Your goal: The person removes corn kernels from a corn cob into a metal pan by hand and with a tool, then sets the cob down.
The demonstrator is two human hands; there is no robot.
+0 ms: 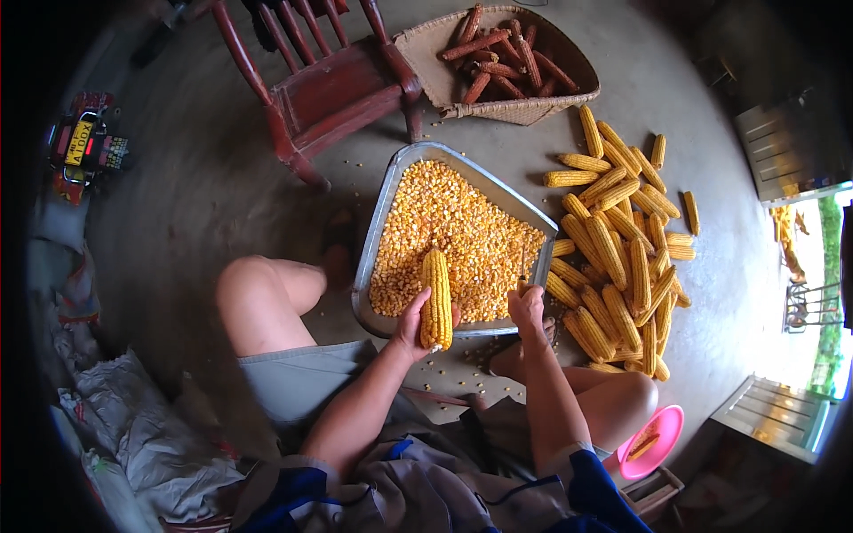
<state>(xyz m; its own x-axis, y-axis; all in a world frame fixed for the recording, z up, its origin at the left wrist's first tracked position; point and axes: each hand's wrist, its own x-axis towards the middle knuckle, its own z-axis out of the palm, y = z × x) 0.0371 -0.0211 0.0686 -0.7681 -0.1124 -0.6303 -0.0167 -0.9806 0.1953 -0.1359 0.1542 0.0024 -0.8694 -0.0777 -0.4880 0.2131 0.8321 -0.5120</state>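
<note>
My left hand (414,323) holds an ear of yellow corn (436,300) upright in the picture, kernels still on it, above the near part of a metal pan (370,266). Loose corn kernels (460,220) fill much of the pan. At the pan's right side, my right hand (526,306) is closed around the handle of a thin pointed tool (523,266), its narrow shaft pointing away from me. The exact kind of tool cannot be told. The two hands are apart, and the tool does not touch the held ear.
Right of the pan lies a heap of corn ears (616,253). Beyond it, a woven basket (426,73) holds bare red cobs (500,60). A red wooden chair (333,93) stands at the upper left. A pink basin (670,433) is beside my right knee; white sacks (146,426) lie lower left.
</note>
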